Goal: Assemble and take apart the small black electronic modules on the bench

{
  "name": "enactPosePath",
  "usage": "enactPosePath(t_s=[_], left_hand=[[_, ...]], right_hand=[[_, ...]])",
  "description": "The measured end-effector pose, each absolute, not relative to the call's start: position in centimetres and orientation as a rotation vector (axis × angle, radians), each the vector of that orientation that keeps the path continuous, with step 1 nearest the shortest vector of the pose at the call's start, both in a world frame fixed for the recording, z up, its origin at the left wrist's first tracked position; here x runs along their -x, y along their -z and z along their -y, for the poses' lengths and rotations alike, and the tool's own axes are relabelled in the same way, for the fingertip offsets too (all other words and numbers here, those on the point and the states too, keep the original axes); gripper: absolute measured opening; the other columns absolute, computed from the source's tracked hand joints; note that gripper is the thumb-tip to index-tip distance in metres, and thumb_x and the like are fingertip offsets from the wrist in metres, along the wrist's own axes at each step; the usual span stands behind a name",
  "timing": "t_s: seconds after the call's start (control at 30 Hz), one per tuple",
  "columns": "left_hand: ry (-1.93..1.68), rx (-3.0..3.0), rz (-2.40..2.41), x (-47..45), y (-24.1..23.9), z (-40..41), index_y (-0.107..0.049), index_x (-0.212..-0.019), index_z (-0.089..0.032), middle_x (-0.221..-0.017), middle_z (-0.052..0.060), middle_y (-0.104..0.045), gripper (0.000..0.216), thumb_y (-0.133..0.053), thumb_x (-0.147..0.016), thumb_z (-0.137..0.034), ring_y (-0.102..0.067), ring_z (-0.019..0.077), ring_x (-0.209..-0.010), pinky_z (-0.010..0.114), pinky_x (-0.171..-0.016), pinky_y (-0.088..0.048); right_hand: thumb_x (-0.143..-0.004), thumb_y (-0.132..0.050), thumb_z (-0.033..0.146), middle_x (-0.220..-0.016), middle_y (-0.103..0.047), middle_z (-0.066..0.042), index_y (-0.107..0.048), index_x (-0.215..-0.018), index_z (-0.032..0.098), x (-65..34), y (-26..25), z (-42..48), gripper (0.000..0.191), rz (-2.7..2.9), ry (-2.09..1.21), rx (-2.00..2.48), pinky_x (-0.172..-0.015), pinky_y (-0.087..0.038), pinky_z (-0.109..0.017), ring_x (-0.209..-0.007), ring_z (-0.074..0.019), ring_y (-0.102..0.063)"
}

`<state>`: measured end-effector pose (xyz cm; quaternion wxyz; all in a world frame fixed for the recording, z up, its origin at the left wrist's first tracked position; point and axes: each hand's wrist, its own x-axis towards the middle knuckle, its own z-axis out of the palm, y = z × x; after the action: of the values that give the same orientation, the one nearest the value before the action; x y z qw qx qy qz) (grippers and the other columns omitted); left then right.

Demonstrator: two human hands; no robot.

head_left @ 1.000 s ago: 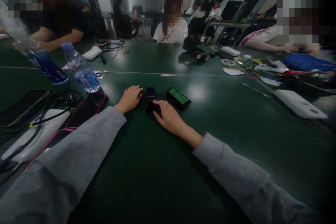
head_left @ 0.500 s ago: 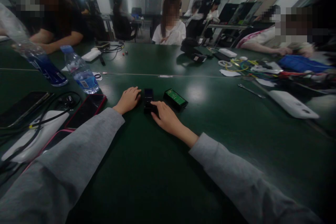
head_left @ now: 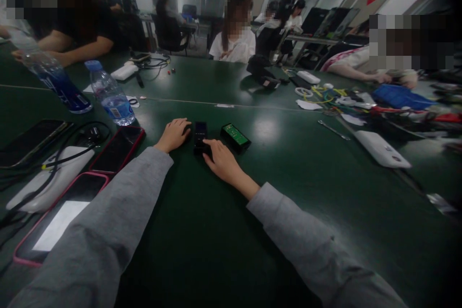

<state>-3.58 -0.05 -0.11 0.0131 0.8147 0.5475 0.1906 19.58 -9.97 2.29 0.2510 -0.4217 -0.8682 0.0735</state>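
A small black handheld device (head_left: 200, 131) with a dark screen and buttons lies on the green table, between my two hands. My right hand (head_left: 224, 160) rests at its lower right, with the index fingertip on the button area and the thumb apart below. Just left of the device, my left hand (head_left: 173, 134) lies palm down on the table, fingers stretched out, gripping nothing. To the right of the device sits a black case with a green circuit board (head_left: 236, 134), touched by neither hand.
Bottles (head_left: 111, 98), phones (head_left: 117, 149), a white power bank (head_left: 54, 178) and cables crowd the left. On the right lie a wrench (head_left: 334, 130), a white device (head_left: 382, 148) and tangled wires (head_left: 335, 94). A black cap-like object (head_left: 262, 72) lies farther back. Other people sit around.
The camera view has shifted slightly, and more of the pink-edged phone shows beside my left sleeve. My right index finger stays on the black device; my left hand stays flat.
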Motion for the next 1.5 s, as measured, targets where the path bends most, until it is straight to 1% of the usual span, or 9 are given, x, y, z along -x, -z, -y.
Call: enactPosePath(t_s=[0.13,0.27,0.47,0.6,0.8,1.07,1.23,1.4,1.5], left_hand=[[-0.6,-2.516,-1.704,3.6,0.17,0.06,-0.056,-0.133,-0.021,-0.146,0.011,-0.052,0.038,-0.04,-0.1,-0.033,-0.044,0.0276,-0.135,0.051,-0.11,-0.038],[-0.598,-2.51,-1.699,3.42,-0.09,0.18,-0.055,-0.133,-0.02,-0.145,0.012,-0.051,0.039,-0.04,-0.1,-0.033,-0.043,0.0286,-0.135,0.051,-0.11,-0.038],[-0.574,-2.489,-1.753,2.99,-0.41,0.32,-0.054,-0.134,-0.021,-0.144,0.011,-0.051,0.038,-0.041,-0.1,-0.032,-0.042,0.0296,-0.135,0.051,-0.108,-0.038],[-0.555,-2.499,-1.769,2.86,-0.5,0.47,-0.053,-0.136,-0.021,-0.145,0.011,-0.05,0.039,-0.04,-0.101,-0.032,-0.041,0.0297,-0.135,0.05,-0.109,-0.037],[-0.544,-2.501,-1.758,2.88,-0.57,0.54,-0.052,-0.136,-0.02,-0.145,0.012,-0.049,0.04,-0.038,-0.101,-0.033,-0.041,0.0302,-0.135,0.051,-0.108,-0.038],[-0.547,-2.503,-1.736,3.09,-0.33,0.44,-0.051,-0.137,-0.021,-0.146,0.012,-0.049,0.041,-0.037,-0.101,-0.033,-0.04,0.0303,-0.136,0.051,-0.109,-0.037],[-0.574,-2.513,-1.709,3.41,-0.01,0.22,-0.052,-0.137,-0.022,-0.146,0.011,-0.049,0.04,-0.038,-0.101,-0.033,-0.042,0.0293,-0.136,0.051,-0.11,-0.037],[-0.742,-2.557,-1.576,3.56,0.1,0.16,-0.058,-0.13,-0.018,-0.137,0.013,-0.057,0.035,-0.041,-0.1,-0.026,-0.049,0.0266,-0.129,0.047,-0.107,-0.041],[-0.807,-2.577,-1.481,3.61,0.25,0.28,-0.059,-0.127,-0.017,-0.13,0.012,-0.061,0.033,-0.043,-0.099,-0.022,-0.054,0.0246,-0.122,0.044,-0.106,-0.042]], right_hand=[[-0.096,-0.056,0.02,-0.12,-0.057,-0.013,-0.042,-0.135,0.015,-19.66,-2.01,9.74,0.042,2.368,-0.212,1.156,-0.091,-0.053,-0.049,-0.109,-0.0287,-0.057],[-0.097,-0.055,0.021,-0.119,-0.056,-0.013,-0.041,-0.135,0.017,-19.7,-1.54,9.39,0.041,2.358,-0.232,1.155,-0.092,-0.053,-0.049,-0.109,-0.0287,-0.057],[-0.098,-0.051,0.024,-0.124,-0.055,-0.016,-0.038,-0.139,0.018,-19.78,-1.31,9.31,0.043,2.372,-0.248,1.133,-0.094,-0.052,-0.055,-0.116,-0.033,-0.055],[-0.099,-0.048,0.024,-0.127,-0.055,-0.016,-0.034,-0.143,0.019,-19.89,-1.57,9.59,0.047,2.385,-0.287,1.129,-0.093,-0.052,-0.056,-0.117,-0.0334,-0.055],[-0.098,-0.051,0.023,-0.129,-0.054,-0.016,-0.036,-0.143,0.018,-20.07,-1.88,9.72,0.048,2.381,-0.339,1.15,-0.094,-0.053,-0.055,-0.118,-0.0323,-0.055],[-0.098,-0.053,0.023,-0.129,-0.054,-0.013,-0.036,-0.142,0.02,-20.28,-1.54,9.58,0.047,2.366,-0.326,1.124,-0.096,-0.052,-0.054,-0.118,-0.0306,-0.054],[-0.098,-0.053,0.021,-0.128,-0.054,-0.014,-0.037,-0.14,0.018,-20.15,-1.45,9.56,0.046,2.361,-0.291,1.114,-0.096,-0.051,-0.053,-0.118,-0.0303,-0.054],[-0.096,-0.054,0.017,-0.124,-0.055,-0.015,-0.039,-0.137,0.015,-20.05,-1.71,9.63,0.044,2.361,-0.267,1.097,-0.095,-0.052,-0.051,-0.114,-0.0302,-0.054],[-0.096,-0.054,0.017,-0.123,-0.056,-0.014,-0.039,-0.137,0.015,-20.06,-1.7,9.72,0.044,2.351,-0.263,1.09,-0.095,-0.051,-0.051,-0.113,-0.03,-0.055]])
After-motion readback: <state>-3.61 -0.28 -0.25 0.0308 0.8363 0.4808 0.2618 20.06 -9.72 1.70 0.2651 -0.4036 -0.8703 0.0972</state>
